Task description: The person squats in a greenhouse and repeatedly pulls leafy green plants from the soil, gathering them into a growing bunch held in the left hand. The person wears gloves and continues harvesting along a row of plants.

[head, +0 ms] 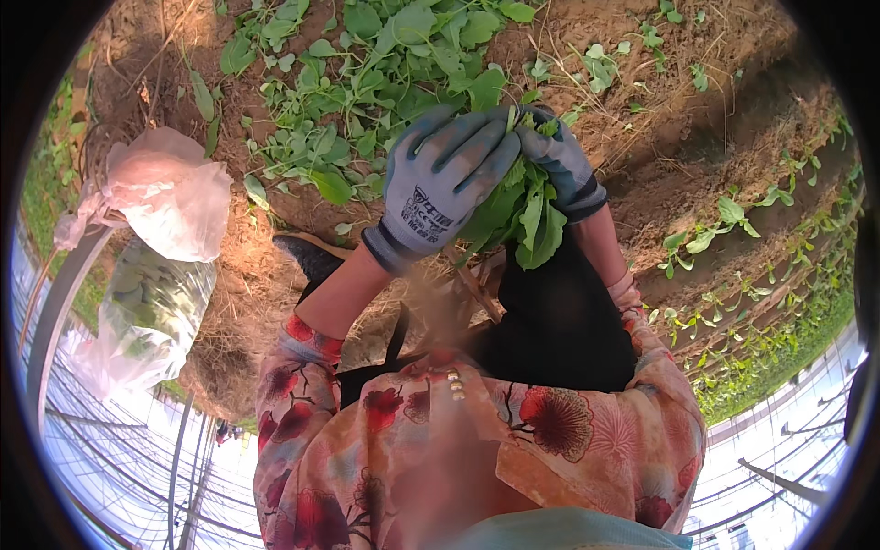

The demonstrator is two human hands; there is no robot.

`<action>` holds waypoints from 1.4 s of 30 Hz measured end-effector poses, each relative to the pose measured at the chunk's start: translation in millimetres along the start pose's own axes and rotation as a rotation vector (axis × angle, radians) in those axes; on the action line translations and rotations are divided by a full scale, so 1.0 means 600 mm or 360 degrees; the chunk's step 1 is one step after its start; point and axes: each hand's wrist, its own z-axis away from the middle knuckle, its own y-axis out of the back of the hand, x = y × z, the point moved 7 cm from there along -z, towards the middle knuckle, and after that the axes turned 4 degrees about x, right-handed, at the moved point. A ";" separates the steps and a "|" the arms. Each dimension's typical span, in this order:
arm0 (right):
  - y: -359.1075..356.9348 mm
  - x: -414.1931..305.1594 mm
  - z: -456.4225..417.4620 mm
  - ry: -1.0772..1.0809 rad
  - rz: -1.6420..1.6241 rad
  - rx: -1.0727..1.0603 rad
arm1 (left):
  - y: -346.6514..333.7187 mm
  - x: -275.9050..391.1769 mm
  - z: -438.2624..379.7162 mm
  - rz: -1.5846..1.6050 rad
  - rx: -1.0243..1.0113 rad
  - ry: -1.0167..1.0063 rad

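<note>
A bunch of leafy greens (539, 223) hangs between my gloved hands, its leaves pointing down towards my lap. My left hand (440, 182), in a grey-blue work glove with printing on the back, lies over the bunch with its fingers at the stem end. On the other side my right hand (562, 161), gloved alike, has its fingers curled around the stems. The palms and part of the bunch are hidden by the gloves. Just beyond, many loose green seedlings (357, 89) lie heaped on the soil.
To the left, a pinkish plastic bag (168, 189) is by a metal post (58, 309). Below it sits a clear plastic bag (155, 302) with greens inside. Rows of small plants (729, 213) grow in the soil at the right. My dark shoe (306, 254) rests near straw.
</note>
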 end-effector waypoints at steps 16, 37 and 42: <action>0.003 -0.009 -0.002 0.0101 -0.0010 -0.0042 | 0.017 -0.077 0.027 0.0347 0.0328 0.0722; -0.038 -0.014 0.002 -0.0144 0.0536 -0.0209 | -0.001 -0.323 0.119 -0.0360 -0.0256 0.1541; -0.044 -0.012 0.002 -0.0108 0.0656 -0.0275 | -0.061 -0.334 0.124 -0.0599 -0.0868 0.1463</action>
